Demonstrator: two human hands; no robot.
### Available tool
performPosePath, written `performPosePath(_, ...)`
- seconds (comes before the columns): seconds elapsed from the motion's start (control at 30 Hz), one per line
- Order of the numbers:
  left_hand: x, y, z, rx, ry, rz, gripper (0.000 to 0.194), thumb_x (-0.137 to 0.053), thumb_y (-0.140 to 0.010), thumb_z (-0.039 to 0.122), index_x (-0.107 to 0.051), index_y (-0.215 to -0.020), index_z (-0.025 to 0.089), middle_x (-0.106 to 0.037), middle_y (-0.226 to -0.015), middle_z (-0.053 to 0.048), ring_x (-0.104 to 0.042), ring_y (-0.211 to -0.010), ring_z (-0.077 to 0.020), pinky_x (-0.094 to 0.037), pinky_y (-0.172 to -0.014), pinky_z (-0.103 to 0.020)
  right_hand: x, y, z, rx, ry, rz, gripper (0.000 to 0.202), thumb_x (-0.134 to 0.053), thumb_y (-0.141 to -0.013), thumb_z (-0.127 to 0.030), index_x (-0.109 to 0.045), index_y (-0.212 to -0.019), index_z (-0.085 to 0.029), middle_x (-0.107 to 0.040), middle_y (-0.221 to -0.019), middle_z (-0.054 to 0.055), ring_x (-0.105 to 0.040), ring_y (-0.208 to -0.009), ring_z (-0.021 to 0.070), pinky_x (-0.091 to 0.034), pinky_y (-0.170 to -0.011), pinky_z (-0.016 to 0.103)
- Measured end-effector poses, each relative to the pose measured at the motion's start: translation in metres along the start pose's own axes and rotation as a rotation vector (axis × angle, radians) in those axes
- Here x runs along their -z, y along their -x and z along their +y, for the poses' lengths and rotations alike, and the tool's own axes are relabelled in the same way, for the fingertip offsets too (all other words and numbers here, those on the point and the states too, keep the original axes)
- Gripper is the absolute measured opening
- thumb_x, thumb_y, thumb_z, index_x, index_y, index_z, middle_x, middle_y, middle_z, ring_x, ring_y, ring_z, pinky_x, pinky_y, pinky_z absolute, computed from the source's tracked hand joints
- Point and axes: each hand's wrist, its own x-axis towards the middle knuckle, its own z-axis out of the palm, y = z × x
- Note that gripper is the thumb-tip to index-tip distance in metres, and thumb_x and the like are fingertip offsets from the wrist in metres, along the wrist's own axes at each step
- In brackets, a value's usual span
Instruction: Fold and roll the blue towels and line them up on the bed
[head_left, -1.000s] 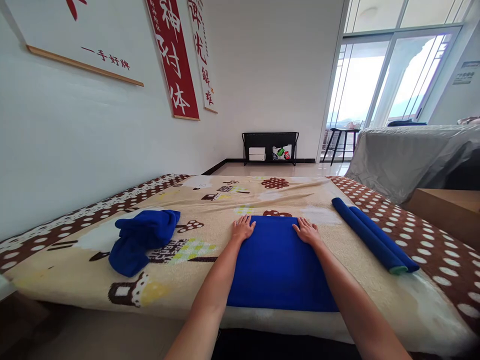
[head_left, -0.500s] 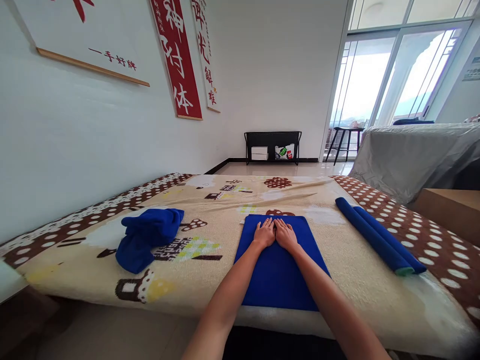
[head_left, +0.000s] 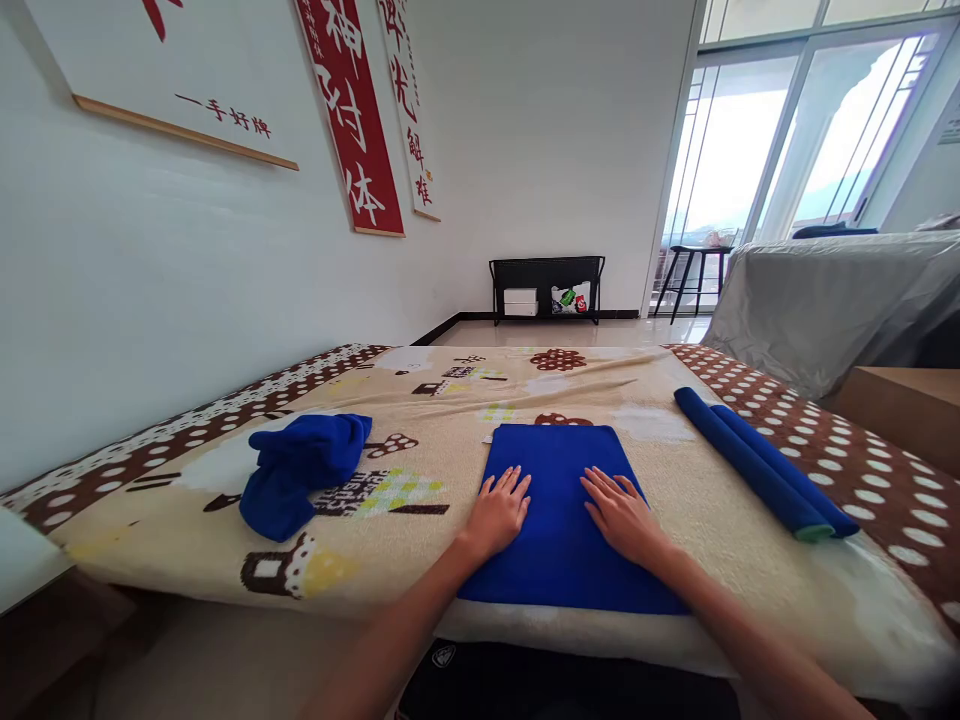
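A blue cloth lies flat as a rectangle near the front edge of the patterned blanket. On its left side rests my left hand, palm down with the fingers spread. My right hand lies flat on the right side of the same cloth, fingers apart. Bare blue cloth shows between the two hands. To the left is a crumpled blue cloth. Two rolled blue cloths lie side by side at the right, one with a green end.
Beyond the bed stands a black rack against the wall. A cardboard box and a plastic-covered piece of furniture are at the right. A black stool stands by the glass doors. Scrolls hang on the left wall.
My hands have moved apart from the middle of the flat cloth towards its two sides and come nearer to me. The cloth's front edge now looks wider.
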Motion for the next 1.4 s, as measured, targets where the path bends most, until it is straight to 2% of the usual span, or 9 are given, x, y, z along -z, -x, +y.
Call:
performPosePath(0.17, -0.001, 0.038, 0.048, -0.179, 0.084, 0.102, 0.055, -0.032, -0.100, 0.024, -0.030, -0.154, 0.026, -0.029, -0.160, -0.001, -0.028, -0.148, -0.0161, -0.029, -0.120, -0.039, -0.009, 0.043, -0.049, 0.156, -0.048, 0.087, 0.051, -0.029, -0.101, -0.037, -0.037, -0.151, -0.030, -0.034, -0.155, 0.000, -0.031, -0.146, 0.0185, -0.030, -0.118, 0.045)
performPosePath(0.27, -0.008, 0.059, 0.057, -0.129, 0.096, 0.135, 0.052, -0.032, -0.102, 0.033, -0.032, -0.153, 0.030, -0.035, -0.158, -0.001, -0.031, -0.147, -0.0186, -0.029, -0.120, -0.044, -0.017, 0.064, -0.054, 0.104, -0.013, 0.154, 0.051, -0.032, -0.101, -0.041, -0.033, -0.152, -0.035, -0.033, -0.155, -0.003, -0.033, -0.145, 0.0203, -0.032, -0.117, 0.046)
performPosePath(0.37, -0.014, 0.081, 0.039, -0.027, 0.047, 0.197, 0.052, -0.034, -0.101, 0.040, -0.033, -0.153, 0.032, -0.036, -0.156, -0.001, -0.034, -0.145, -0.0222, -0.030, -0.119, -0.047, -0.020, 0.084, -0.041, 0.063, 0.064, 0.253, 0.058, -0.038, -0.099, -0.045, -0.023, -0.154, -0.038, -0.034, -0.154, -0.003, -0.038, -0.142, 0.0221, -0.035, -0.115, 0.046)
performPosePath(0.47, -0.017, 0.104, 0.012, -0.071, -0.032, 0.272, 0.056, -0.038, -0.101, 0.037, -0.025, -0.155, 0.032, -0.035, -0.157, -0.001, -0.034, -0.145, -0.0231, -0.032, -0.118, -0.045, -0.020, 0.106, -0.022, 0.100, 0.166, 0.346, 0.066, -0.046, -0.097, -0.045, -0.018, -0.156, -0.035, -0.036, -0.153, -0.002, -0.041, -0.140, 0.0224, -0.035, -0.114, 0.044)
performPosePath(0.7, -0.014, 0.145, -0.027, -0.295, -0.111, 0.303, 0.060, -0.050, -0.097, 0.020, -0.032, -0.153, 0.026, -0.041, -0.154, -0.004, -0.035, -0.145, -0.0247, -0.033, -0.116, -0.045, -0.016, 0.154, 0.017, 0.251, 0.171, 0.397, 0.068, -0.058, -0.091, -0.032, -0.032, -0.154, -0.022, -0.043, -0.151, 0.003, -0.040, -0.141, 0.0229, -0.036, -0.115, 0.038)
performPosePath(0.93, -0.021, 0.151, -0.046, -0.342, 0.138, 0.441, 0.050, -0.046, -0.094, 0.006, -0.048, -0.141, 0.025, -0.061, -0.138, -0.005, -0.050, -0.134, -0.0193, -0.040, -0.110, -0.039, -0.019, 0.162, 0.044, 0.271, -0.030, 0.466, 0.051, -0.056, -0.091, -0.019, -0.051, -0.140, -0.027, -0.057, -0.140, 0.002, -0.053, -0.131, 0.0212, -0.050, -0.104, 0.037)
performPosePath(1.07, -0.019, 0.153, -0.050, -0.237, 0.186, 0.504, 0.031, -0.053, -0.093, 0.012, -0.066, -0.115, 0.030, -0.069, -0.123, -0.002, -0.055, -0.127, -0.0224, -0.042, -0.104, -0.041, -0.011, 0.161, 0.050, 0.242, -0.108, 0.486, 0.034, -0.058, -0.091, -0.022, -0.064, -0.124, -0.029, -0.064, -0.130, 0.001, -0.061, -0.120, 0.0205, -0.055, -0.096, 0.036)
performPosePath(1.2, -0.014, 0.156, -0.049, -0.080, 0.158, 0.508, 0.015, -0.058, -0.092, 0.022, -0.069, -0.096, 0.030, -0.071, -0.106, -0.001, -0.057, -0.120, -0.0259, -0.043, -0.098, -0.042, -0.001, 0.161, 0.052, 0.118, -0.195, 0.456, 0.017, -0.058, -0.092, -0.031, -0.071, -0.103, -0.029, -0.066, -0.125, 0.000, -0.061, -0.118, 0.0209, -0.055, -0.094, 0.035)
performPosePath(1.4, -0.013, 0.144, -0.034, 0.146, 0.176, 0.439, 0.017, -0.048, -0.095, 0.026, -0.064, -0.091, 0.024, -0.060, -0.126, -0.007, -0.052, -0.121, -0.0275, -0.042, -0.097, -0.045, -0.003, 0.150, 0.049, -0.079, -0.182, 0.425, 0.021, -0.052, -0.094, -0.038, -0.067, -0.087, -0.026, -0.065, -0.123, 0.003, -0.060, -0.114, 0.0224, -0.052, -0.092, 0.038)
